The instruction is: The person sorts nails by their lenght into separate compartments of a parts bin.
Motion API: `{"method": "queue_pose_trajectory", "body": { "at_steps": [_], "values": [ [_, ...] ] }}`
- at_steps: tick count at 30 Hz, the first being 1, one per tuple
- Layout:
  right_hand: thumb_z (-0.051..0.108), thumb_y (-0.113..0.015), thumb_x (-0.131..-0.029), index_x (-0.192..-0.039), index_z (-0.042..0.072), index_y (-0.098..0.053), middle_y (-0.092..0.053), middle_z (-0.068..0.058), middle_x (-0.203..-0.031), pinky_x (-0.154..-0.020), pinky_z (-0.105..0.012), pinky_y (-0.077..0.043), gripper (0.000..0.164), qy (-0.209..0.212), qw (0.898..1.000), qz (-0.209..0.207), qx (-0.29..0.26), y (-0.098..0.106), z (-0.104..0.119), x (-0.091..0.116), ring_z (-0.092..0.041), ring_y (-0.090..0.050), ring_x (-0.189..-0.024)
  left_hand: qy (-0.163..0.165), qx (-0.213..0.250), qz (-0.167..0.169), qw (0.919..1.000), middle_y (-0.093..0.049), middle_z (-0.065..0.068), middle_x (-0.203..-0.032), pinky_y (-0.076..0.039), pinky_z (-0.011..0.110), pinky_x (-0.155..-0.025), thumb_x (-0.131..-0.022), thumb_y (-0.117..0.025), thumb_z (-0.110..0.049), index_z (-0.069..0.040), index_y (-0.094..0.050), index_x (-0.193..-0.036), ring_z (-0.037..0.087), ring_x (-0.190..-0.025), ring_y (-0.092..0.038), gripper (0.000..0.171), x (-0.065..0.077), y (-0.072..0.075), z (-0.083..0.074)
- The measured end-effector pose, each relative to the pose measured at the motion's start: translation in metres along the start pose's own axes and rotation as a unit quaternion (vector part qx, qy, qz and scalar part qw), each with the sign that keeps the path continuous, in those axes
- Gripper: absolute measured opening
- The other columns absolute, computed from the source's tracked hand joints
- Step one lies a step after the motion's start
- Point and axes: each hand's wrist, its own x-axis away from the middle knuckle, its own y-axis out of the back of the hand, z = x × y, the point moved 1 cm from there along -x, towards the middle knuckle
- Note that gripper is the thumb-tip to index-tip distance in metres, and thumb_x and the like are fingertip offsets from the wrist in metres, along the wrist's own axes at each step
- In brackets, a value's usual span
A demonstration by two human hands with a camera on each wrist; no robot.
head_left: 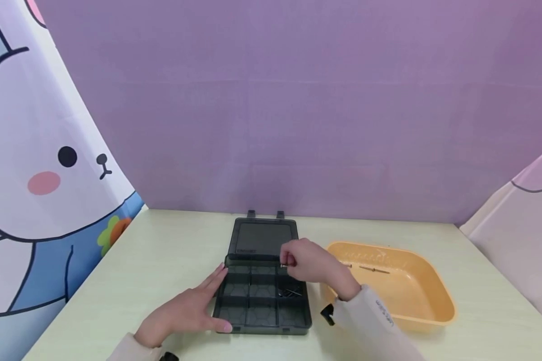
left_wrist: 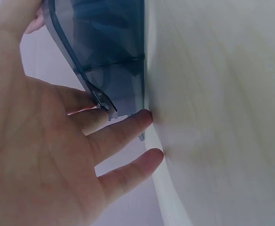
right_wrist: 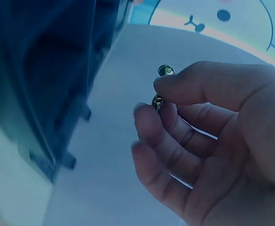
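Note:
A dark see-through compartment box point(head_left: 263, 306) lies on the table with its lid point(head_left: 265, 239) folded back. My left hand point(head_left: 187, 311) rests along its left side, thumb at the front edge. In the left wrist view its fingers are spread against the box wall point(left_wrist: 104, 42), two fingertips at the tabletop. Above the box's back right compartment my right hand point(head_left: 309, 260) pinches a small metal screw point(right_wrist: 166, 70) with a round shiny head. Most of its shank is hidden by the fingers. Several thin metal pieces point(head_left: 290, 292) lie in the middle right compartment.
To the right of the box stands a yellow tray point(head_left: 447, 307), with a long thin metal screw point(head_left: 375, 269) and part of another beside my right wrist. A purple backdrop point(head_left: 271, 110) rises behind the table.

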Motion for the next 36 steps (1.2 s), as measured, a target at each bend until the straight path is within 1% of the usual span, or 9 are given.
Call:
{"method": "queue_pose_trajectory", "body": {
  "at_steps": [3,7,10,12,19,23,27,30,36],
  "values": [
    [0.000,-0.061,-0.085,-0.092,0.006,-0.065,-0.047,0.006,-0.063,-0.062,-0.025,-0.042,0.010,0.004,1.000,0.001,-0.008,-0.011,0.006,-0.003,-0.008,-0.040,-0.056,0.003,-0.001,-0.002,1.0000,-0.005,0.009,-0.162,-0.043,0.056,-0.092,-0.076,-0.072,-0.057,-0.006,-0.010,-0.154,0.032,-0.115,-0.057,0.112,0.000,-0.001,0.000],
    [0.001,-0.062,-0.085,-0.090,0.007,-0.066,-0.048,0.007,-0.063,-0.061,-0.023,-0.042,0.009,0.010,1.000,0.001,-0.016,-0.020,0.011,-0.006,-0.007,-0.040,-0.056,0.000,-0.007,-0.009,0.9999,-0.006,0.010,-0.162,-0.040,0.060,-0.094,-0.075,-0.072,-0.058,-0.005,-0.011,-0.153,0.037,-0.120,-0.054,0.113,0.000,-0.001,0.000],
    [0.002,-0.062,-0.086,-0.090,0.007,-0.067,-0.051,0.007,-0.065,-0.062,-0.022,-0.043,0.008,0.016,1.000,0.004,-0.024,-0.024,0.013,-0.007,-0.005,-0.042,-0.056,-0.002,-0.011,-0.012,0.9999,-0.006,0.010,-0.162,-0.040,0.059,-0.095,-0.074,-0.072,-0.060,-0.006,-0.012,-0.153,0.037,-0.119,-0.054,0.114,0.000,-0.001,-0.001],
    [0.001,-0.062,-0.086,-0.090,0.007,-0.067,-0.052,0.008,-0.065,-0.062,-0.022,-0.043,0.008,0.020,0.999,0.008,-0.029,-0.026,0.014,-0.007,-0.004,-0.042,-0.056,0.002,-0.010,-0.013,0.9999,-0.006,0.009,-0.162,-0.040,0.059,-0.095,-0.073,-0.072,-0.061,-0.007,-0.012,-0.154,0.037,-0.119,-0.054,0.114,-0.001,-0.001,-0.002],
    [-0.003,-0.060,-0.086,-0.089,0.004,-0.066,-0.054,0.006,-0.066,-0.062,-0.020,-0.043,0.010,0.040,0.998,0.007,-0.041,-0.028,0.016,-0.009,-0.003,-0.043,-0.056,0.008,-0.012,-0.010,0.9998,-0.007,0.010,-0.162,-0.041,0.058,-0.095,-0.074,-0.072,-0.060,-0.007,-0.011,-0.154,0.035,-0.120,-0.054,0.114,0.000,-0.001,-0.002],
    [-0.005,-0.061,-0.085,-0.088,0.003,-0.066,-0.057,0.003,-0.070,-0.062,-0.020,-0.044,0.010,0.046,0.998,0.004,-0.042,-0.029,0.016,-0.010,-0.004,-0.046,-0.059,0.003,-0.011,-0.010,0.9999,-0.007,0.010,-0.161,-0.040,0.059,-0.094,-0.074,-0.072,-0.059,-0.006,-0.011,-0.154,0.037,-0.121,-0.053,0.113,0.001,-0.001,-0.002],
    [-0.004,-0.061,-0.086,-0.088,0.004,-0.067,-0.058,0.004,-0.071,-0.063,-0.020,-0.044,0.010,0.045,0.998,0.003,-0.035,-0.030,0.016,-0.009,-0.004,-0.046,-0.060,-0.003,-0.010,-0.010,0.9999,-0.006,0.011,-0.161,-0.040,0.060,-0.094,-0.075,-0.072,-0.059,-0.005,-0.010,-0.154,0.037,-0.120,-0.053,0.113,0.001,-0.002,-0.003],
    [-0.002,-0.061,-0.086,-0.089,0.005,-0.067,-0.057,0.006,-0.070,-0.063,-0.020,-0.044,0.009,0.041,0.999,0.002,-0.030,-0.029,0.016,-0.007,-0.004,-0.045,-0.060,0.001,-0.011,-0.009,0.9999,-0.006,0.009,-0.162,-0.040,0.059,-0.095,-0.075,-0.071,-0.059,-0.007,-0.010,-0.154,0.036,-0.120,-0.053,0.113,0.001,-0.003,-0.003],
    [0.000,-0.062,-0.086,-0.087,0.008,-0.066,-0.056,0.006,-0.071,-0.064,-0.022,-0.044,0.009,0.033,0.999,-0.009,-0.013,-0.020,0.013,-0.001,-0.006,-0.046,-0.061,-0.001,-0.009,-0.008,0.9999,-0.004,0.011,-0.162,-0.040,0.060,-0.094,-0.075,-0.072,-0.058,-0.005,-0.009,-0.154,0.038,-0.119,-0.054,0.113,0.003,-0.001,-0.004]
  ]
}}
